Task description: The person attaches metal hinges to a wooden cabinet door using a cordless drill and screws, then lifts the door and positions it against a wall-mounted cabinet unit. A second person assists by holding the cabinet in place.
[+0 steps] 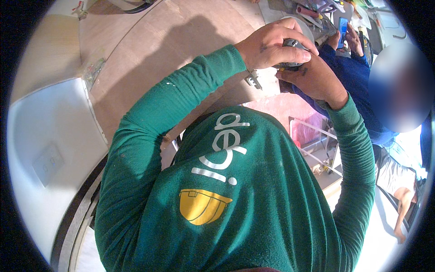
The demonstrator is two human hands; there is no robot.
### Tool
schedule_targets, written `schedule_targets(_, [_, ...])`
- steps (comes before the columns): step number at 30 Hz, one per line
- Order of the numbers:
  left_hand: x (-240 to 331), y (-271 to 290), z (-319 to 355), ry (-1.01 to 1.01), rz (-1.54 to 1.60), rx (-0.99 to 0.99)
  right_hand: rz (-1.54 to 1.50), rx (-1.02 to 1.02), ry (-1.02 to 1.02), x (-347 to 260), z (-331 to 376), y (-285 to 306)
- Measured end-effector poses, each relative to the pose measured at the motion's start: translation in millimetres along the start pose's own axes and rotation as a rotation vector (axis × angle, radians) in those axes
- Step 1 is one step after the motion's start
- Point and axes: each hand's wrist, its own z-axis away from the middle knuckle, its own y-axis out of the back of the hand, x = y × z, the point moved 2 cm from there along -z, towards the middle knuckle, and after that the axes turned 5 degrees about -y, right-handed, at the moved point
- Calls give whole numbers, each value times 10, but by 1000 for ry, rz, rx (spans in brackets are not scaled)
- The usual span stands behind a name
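Both my hands meet at the upper right, over the edge of a wooden board. My left hand (pixel 273 44) is closed over a small dark grey and black rounded object (pixel 293 44), with the thumb pressed along its near side. From the other side my right hand (pixel 318 80) grips the same object, its fingers partly hidden behind it and under my left hand. A bit of yellow shows at the object's lower edge. Its exact kind I cannot make out.
The wooden board (pixel 140 50) spreads to the left, with a small metal fitting (pixel 253 82) at its near edge. Close on my right a person in a blue sleeve (pixel 333 56) holds a phone (pixel 342 32). Tools and clutter lie behind. A white wall panel (pixel 50 122) stands left.
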Motion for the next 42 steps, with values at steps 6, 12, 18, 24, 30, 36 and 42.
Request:
schedule_targets(6, [65,240,148,126,86,138,-43,37,95,91,-37,22])
schedule_targets(12, [-301,537,1274,530,-702,284,-56,-58,31,-25,-50,85])
schedule_targets(18, [-153,-275,1935,865,-19,-101,32,-29,105,18,-97,107])
schedule_targets(24, [-37,-458,1467,668,-576,-211,82,-138,-39,-31,-163,188])
schedule_targets(30, [-199,-638,1243,739,-831,-574,19,-34,171,70,-134,110])
schedule_targets(36, [-412,-667,1372,584,-851,-502,31,29,167,17,-43,71])
schedule_targets(42, [-353,-606,1361,499,-834,-459,75,50,59,129,-73,11])
